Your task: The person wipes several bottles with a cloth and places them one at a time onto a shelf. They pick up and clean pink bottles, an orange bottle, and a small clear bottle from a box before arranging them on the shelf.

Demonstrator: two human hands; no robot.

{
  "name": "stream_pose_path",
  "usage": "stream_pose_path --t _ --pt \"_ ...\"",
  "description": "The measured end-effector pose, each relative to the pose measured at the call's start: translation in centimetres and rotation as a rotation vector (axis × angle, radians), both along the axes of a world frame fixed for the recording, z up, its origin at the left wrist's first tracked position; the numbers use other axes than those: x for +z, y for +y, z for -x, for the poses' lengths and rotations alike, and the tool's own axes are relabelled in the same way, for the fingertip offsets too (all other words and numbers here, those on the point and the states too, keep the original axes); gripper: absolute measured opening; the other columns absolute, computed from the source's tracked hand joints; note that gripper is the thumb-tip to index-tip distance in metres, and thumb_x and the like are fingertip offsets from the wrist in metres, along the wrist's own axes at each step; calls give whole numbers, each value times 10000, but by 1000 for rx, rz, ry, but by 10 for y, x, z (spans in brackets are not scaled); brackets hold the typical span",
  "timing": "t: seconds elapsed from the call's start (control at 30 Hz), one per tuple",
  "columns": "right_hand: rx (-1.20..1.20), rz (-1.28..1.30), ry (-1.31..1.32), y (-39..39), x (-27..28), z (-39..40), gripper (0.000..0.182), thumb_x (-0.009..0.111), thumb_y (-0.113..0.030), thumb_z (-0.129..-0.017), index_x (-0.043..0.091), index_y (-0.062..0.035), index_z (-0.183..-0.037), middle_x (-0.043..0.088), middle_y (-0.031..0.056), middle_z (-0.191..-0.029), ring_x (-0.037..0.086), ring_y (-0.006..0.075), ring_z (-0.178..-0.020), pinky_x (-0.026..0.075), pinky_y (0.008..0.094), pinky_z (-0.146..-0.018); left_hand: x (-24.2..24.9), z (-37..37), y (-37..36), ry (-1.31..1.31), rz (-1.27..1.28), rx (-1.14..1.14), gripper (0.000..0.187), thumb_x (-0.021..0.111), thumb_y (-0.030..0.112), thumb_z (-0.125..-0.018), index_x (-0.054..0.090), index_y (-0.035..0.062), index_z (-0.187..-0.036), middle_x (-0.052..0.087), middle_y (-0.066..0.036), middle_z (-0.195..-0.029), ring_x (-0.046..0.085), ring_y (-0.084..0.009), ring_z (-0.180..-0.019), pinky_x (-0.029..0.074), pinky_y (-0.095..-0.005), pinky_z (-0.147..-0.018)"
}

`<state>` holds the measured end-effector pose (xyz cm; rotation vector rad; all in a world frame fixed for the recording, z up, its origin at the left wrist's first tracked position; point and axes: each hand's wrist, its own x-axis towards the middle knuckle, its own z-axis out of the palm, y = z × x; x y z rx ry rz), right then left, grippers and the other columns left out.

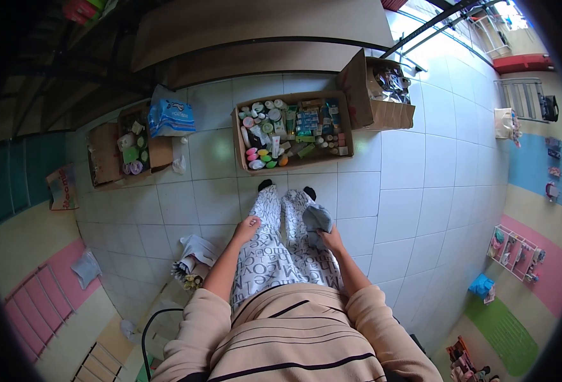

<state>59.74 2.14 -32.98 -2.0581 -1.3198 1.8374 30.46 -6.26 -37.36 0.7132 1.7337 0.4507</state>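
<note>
I am standing on a white tile floor point(414, 191) and looking down at my legs. My right hand point(332, 240) holds a grey cloth point(317, 218) against my right leg. My fingers are closed around the bottom of the cloth, and the rest of it sticks up above my hand. My left hand point(248, 226) rests on my left leg. Its fingers are curled in a little and hold nothing.

Just past my feet sits a flat box point(292, 130) full of small tubes and bottles. A taller box point(373, 92) with open flaps stands right next to it on the right. Off to the left is another box point(125, 149) with a blue pack point(171, 118) lying across its top corner. A bundle of paper point(192, 258) lies on the floor near my left arm.
</note>
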Motion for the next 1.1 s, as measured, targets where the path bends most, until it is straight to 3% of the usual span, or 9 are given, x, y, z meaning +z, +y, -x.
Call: stream_pose_path --t 0.17,0.27,0.33,0.37,0.57,0.7,0.93,1.1 --pt "62 -53 -19 9 -3 -35 489 592 -133 -727 426 -43 -1178 527 204 -1101 489 314 -1056 372 331 -880 20 -50 10 32 140 -66 256 591 283 -756 586 91 -926 618 -72 -762 579 -181 -665 451 -286 -619" --pt "-95 -97 -37 13 -1 -56 444 581 -75 -727 450 -13 -1147 549 143 -1068 508 232 -1006 378 300 -860 8 -72 17 -1 109 -98 271 590 287 -761 577 93 -949 616 -90 -773 585 -180 -662 453 -281 -606" --pt "-155 -100 -56 15 -4 -74 445 574 -65 -726 446 -15 -1149 546 146 -1069 507 237 -1008 376 300 -862 16 -88 35 -38 1 -104 273 585 286 -767 573 91 -957 614 -103 -784 589 -186 -678 455 -282 -612" --pt "-185 -100 -66 16 -7 -83 445 571 -59 -725 445 -17 -1150 544 147 -1069 506 239 -1009 376 300 -862 28 -95 46 -70 116 -90 266 580 278 -773 572 84 -955 611 -113 -800 592 -191 -710 459 -290 -635" --pt "-243 -177 -113 21 -1 -113 425 557 -58 -725 455 -19 -1136 532 135 -1082 493 227 -1013 370 300 -861 14 -113 75 -67 24 -186 276 588 275 -769 571 80 -962 604 -102 -779 582 -186 -715 460 -292 -650" --pt "-438 -157 21 23 18 -100 406 552 -50 -734 450 19 -1121 525 110 -1082 485 215 -1000 357 293 -870 13 -115 87 -19 1 -227 286 597 277 -762 571 78 -965 598 -96 -767 576 -187 -705 458 -291 -653" --pt "-810 152 308 19 28 -55 400 554 -38 -757 439 27 -1135 524 105 -1078 488 195 -992 359 283 -871 -13 -104 102 -88 9 -275 322 645 244 -720 567 56 -969 605 -82 -774 580 -178 -721 460 -294 -658" --pt "-771 198 400 13 16 -31 441 578 -72 -762 426 40 -1161 514 106 -1118 487 192 -1008 357 272 -877 -44 -90 131 -56 64 -336 327 665 180 -695 566 48 -978 594 -64 -759 559 -144 -711 458 -269 -666"
